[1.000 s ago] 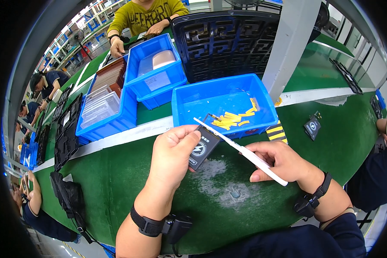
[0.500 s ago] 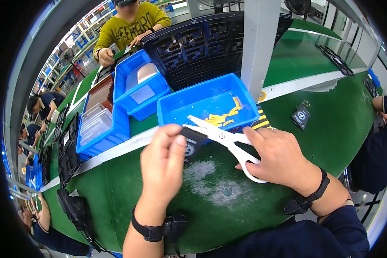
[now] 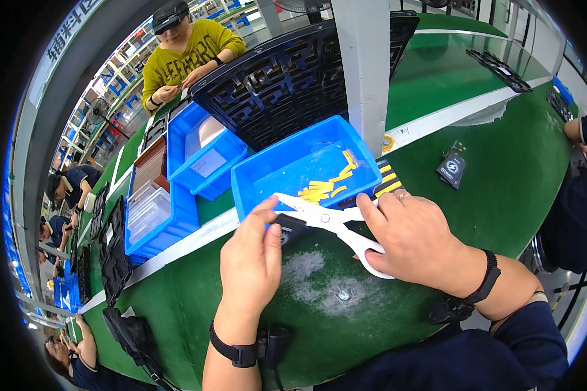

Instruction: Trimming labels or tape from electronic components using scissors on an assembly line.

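One flat, dark, rectangular, battery-like block [image 3: 291, 223] is in the left hand [image 3: 249, 260], above the green surface [image 3: 176, 313] and near the shallow blue plastic bin [image 3: 287, 166] of thin yellow strips [image 3: 316, 190]. The left fingers appear closed on the block's left side; their hold underneath is hidden. The right hand [image 3: 414, 238] has its fingers bent around the handles of white scissors [image 3: 326, 218], which are spread moderately apart.

The step in hand looks like setting the scissors at the block's far end; whether they touch it, I cannot tell. Closing them there would call for a steady block and left fingertips kept clear, as the tips sit close beside them.

The scissors' long axis slants from handles at lower right to tips at upper left. The block is foreshortened: its far edge slopes slightly down rightward, and its long axis cannot be told exactly.
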Motion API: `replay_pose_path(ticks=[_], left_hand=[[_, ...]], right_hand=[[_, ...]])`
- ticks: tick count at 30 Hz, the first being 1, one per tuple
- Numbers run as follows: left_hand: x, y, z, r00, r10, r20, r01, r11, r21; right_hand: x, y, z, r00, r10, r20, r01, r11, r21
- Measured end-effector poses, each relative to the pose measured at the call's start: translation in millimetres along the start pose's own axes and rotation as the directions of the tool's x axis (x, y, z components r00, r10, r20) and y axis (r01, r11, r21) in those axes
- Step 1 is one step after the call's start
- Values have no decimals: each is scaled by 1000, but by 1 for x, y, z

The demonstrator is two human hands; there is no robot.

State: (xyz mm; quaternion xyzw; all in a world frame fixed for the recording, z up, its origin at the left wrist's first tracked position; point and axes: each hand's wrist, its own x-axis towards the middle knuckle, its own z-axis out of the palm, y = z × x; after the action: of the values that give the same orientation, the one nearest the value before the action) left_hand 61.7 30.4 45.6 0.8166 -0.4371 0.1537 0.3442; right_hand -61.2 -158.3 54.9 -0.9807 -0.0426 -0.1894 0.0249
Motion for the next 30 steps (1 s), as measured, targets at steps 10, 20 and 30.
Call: replay_pose_path(ticks=[10, 20, 30], left_hand=[[3, 8, 1, 992, 74, 104, -69, 997, -44], [1, 2, -1, 999, -33, -14, 30, 985, -168], [3, 2, 0, 1000, 10, 29, -9, 1000, -5]], right_hand=[[-1, -3, -1, 1000, -9, 16, 10, 1000, -16], [-1, -2, -1, 999, 8, -51, -9, 1000, -10], [0, -3, 4, 997, 21, -71, -22, 1000, -16]])
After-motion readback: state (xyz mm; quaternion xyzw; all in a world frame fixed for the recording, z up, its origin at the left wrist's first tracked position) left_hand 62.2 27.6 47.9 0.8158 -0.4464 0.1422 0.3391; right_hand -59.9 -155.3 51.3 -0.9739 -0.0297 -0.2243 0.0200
